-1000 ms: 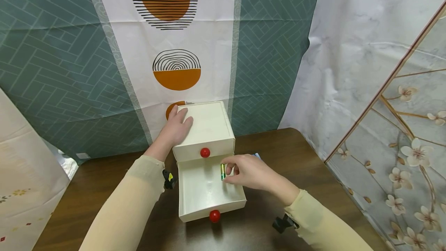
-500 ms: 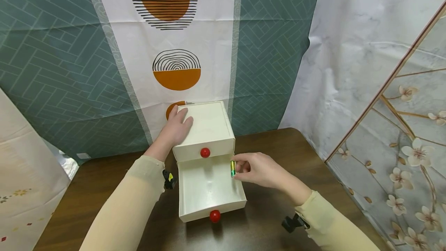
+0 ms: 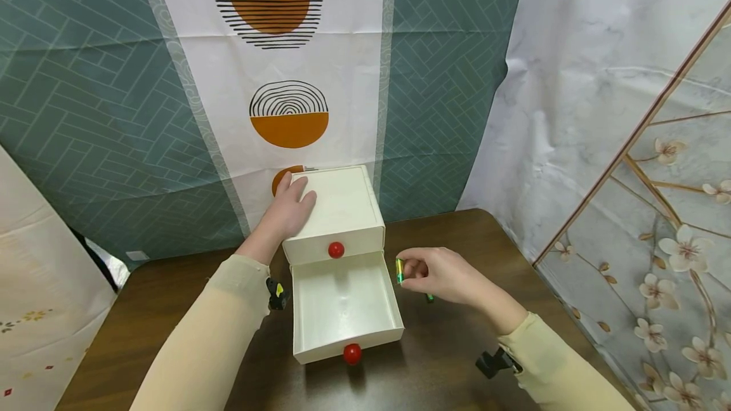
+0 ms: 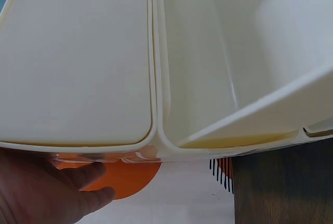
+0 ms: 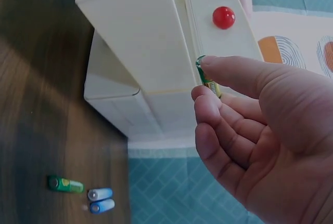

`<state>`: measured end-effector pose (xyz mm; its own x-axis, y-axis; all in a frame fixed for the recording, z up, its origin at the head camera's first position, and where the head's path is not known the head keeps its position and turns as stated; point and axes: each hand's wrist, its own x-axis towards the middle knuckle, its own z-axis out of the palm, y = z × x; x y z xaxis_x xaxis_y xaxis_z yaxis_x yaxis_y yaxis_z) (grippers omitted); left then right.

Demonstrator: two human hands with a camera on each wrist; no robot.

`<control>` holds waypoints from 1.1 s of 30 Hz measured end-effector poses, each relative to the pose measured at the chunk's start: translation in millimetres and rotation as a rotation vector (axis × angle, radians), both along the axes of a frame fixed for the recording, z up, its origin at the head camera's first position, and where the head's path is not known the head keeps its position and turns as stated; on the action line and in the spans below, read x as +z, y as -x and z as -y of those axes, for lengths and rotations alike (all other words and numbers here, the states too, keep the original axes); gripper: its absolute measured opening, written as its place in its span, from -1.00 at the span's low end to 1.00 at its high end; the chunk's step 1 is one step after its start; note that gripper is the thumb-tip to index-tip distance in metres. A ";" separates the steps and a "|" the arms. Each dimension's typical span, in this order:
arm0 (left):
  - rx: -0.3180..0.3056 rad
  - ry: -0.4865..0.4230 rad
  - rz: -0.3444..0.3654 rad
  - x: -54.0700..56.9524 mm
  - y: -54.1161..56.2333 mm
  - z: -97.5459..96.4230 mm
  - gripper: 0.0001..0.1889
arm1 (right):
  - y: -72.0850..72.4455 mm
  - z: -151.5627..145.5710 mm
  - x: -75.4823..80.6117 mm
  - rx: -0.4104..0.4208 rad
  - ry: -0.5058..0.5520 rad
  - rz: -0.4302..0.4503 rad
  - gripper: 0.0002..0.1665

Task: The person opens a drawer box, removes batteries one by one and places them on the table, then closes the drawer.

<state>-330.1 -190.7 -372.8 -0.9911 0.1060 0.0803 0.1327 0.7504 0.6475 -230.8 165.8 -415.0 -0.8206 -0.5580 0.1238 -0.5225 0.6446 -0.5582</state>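
Note:
My right hand (image 3: 440,274) pinches a small green-and-gold battery (image 3: 399,271) between thumb and fingers, just right of a pulled-out drawer (image 3: 320,349). The battery is held above the table, roughly upright in the head view. That lower drawer belongs to a white two-drawer box (image 3: 342,198), whose upper drawer (image 3: 360,243) is in. My left hand (image 3: 285,211) rests on the top left edge of the box with fingers extended. In the left wrist view, the fingers (image 4: 91,174) show beside the box.
Another green battery (image 5: 65,184) lies on the dark wooden table (image 3: 451,360) beside two blue-and-white batteries (image 5: 102,206). Red round knobs (image 3: 352,354) stick out from the drawer fronts. A patterned cloth wall (image 3: 440,113) stands behind the table.
My right hand has moved right with the battery, from above the pulled-out drawer to beyond its right side. A green battery on the table now shows beneath that hand. My left hand stays put.

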 end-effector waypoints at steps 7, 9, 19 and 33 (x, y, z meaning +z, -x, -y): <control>0.001 -0.002 -0.002 0.0 -0.7 0.5 -0.28 | 3.1 -10.1 -3.6 -0.017 -0.013 -0.006 -0.49; 0.000 -0.001 -0.003 -0.1 -0.8 0.6 -0.28 | 4.1 -13.1 -4.6 -0.026 -0.018 -0.006 -0.48; -0.005 0.002 0.002 0.8 -0.8 0.7 -0.28 | 12.0 -32.8 -19.4 -0.061 -0.071 -0.029 -0.47; -0.004 -0.003 -0.004 1.2 -1.3 0.3 -0.28 | 22.2 -54.0 -43.0 -0.133 -0.176 0.005 -0.47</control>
<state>-328.8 -191.0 -371.6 -0.9904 0.1092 0.0848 0.1381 0.7480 0.6492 -253.0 219.8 -458.0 -0.8886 -0.4578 0.0300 -0.4242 0.7951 -0.4334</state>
